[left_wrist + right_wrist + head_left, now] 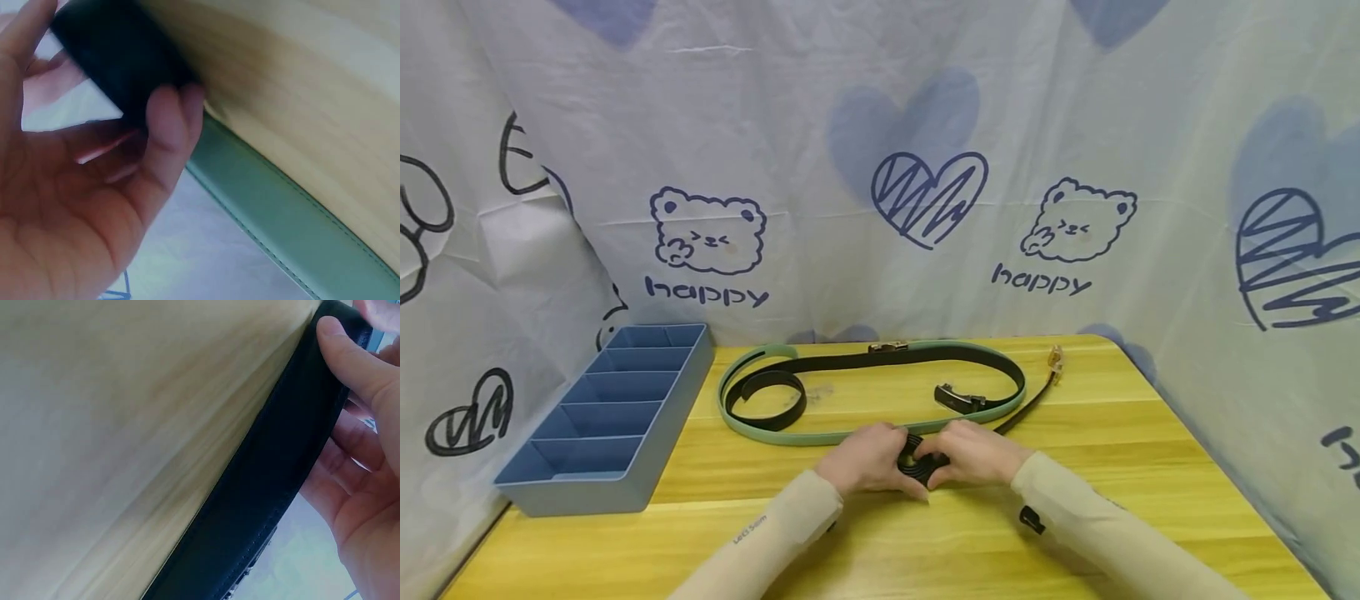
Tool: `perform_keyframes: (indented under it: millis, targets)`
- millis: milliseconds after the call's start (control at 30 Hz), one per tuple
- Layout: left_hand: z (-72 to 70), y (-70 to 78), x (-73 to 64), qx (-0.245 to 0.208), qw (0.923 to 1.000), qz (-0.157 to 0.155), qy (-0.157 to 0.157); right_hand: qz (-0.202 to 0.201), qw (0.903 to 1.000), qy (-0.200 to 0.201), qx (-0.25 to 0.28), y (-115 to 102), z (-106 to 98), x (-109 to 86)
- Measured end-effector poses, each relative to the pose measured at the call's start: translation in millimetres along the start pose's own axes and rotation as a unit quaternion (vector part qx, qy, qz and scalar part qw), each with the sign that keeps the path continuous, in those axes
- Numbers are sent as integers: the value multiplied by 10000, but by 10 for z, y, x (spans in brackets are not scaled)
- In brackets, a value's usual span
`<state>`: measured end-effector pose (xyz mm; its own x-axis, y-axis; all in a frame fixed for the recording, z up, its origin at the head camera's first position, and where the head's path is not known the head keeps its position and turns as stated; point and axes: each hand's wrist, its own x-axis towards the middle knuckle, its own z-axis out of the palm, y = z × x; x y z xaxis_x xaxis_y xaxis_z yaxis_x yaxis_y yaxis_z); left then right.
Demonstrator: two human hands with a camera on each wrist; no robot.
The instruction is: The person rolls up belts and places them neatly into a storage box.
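The white printed cloth (pixel 827 287) behind the long green leather belt (pixel 808 438) says "happy" twice; at that belt's near side, left hand (pixel 871 462) and right hand (pixel 973 457) hold the rolled black leather belt (pixel 275 450), fingers curled round it.

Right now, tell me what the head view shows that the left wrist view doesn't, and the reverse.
Head only: the blue plastic compartment tray and the gold-coloured metal buckle at right.
Left wrist only: dark stitching along the flat green leather-like belt.
Both: that belt, the left hand holding the coiled black belt, and the yellowish wooden table.
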<state>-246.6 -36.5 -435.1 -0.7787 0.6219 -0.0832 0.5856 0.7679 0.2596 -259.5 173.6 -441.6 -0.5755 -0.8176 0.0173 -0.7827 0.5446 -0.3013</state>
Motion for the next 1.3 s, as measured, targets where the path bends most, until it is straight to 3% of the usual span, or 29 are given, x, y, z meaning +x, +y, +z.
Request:
perform_keyframes:
  millis: [200, 467, 633, 900, 1167, 1300]
  targets:
    - [10, 48, -3, 478, 9988, -129, 39, 145, 9998, -34, 138, -11, -21, -5]
    - [-23, -3, 5, 275, 9990, -106, -351, 416, 9976, -467, 303, -1, -82, -9]
    - [-49, -13, 12, 154, 9990, -138, -392, 428, 9979, -429, 236, 13, -72, -2]
    - [17, 40, 51, 426, 9987, -278, -70, 361, 9990, -177, 199, -18, -70, -9]
    - [-44, 1, 20, 95, 9990, -7, -442, 370, 9992, -140, -45, 40, -83, -87]
    - [-49, 10, 9, 96, 9983, -32, -581, 274, 9994, -185, -83, 53, -77, -78]
